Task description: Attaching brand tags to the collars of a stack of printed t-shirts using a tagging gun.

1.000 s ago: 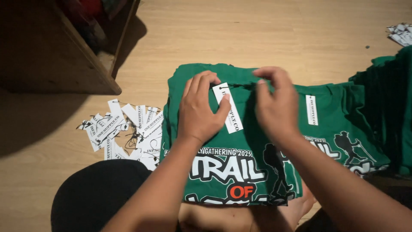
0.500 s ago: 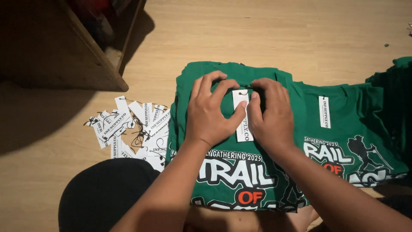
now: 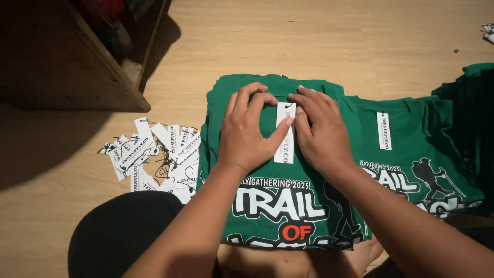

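Both hands have slid closer together since a moment ago, and the white tag [image 3: 284, 133] now lies straight between them. That tag is a long paper strip with dark print, and it sits on the chest of a folded green shirt [image 3: 272, 201] lying on the wooden floor [image 3: 319, 46]. The shirt has big white letters, one orange word and a black walker shape on it.

The left hand [image 3: 247, 131] lies flat with its fingers spread, and its thumb presses the tag's edge. The right hand [image 3: 321, 131] lies flat too, fingertips touching the tag's top.

A second green shirt [image 3: 411, 154] with its own tag [image 3: 384, 131] lies just beside on the right. A pile of loose tags [image 3: 154, 157] with black strings lies left of the shirt. A wooden box [image 3: 77, 56] in the top left corner is too dark to see into. A black round thing [image 3: 121, 234] at the bottom is cut off.
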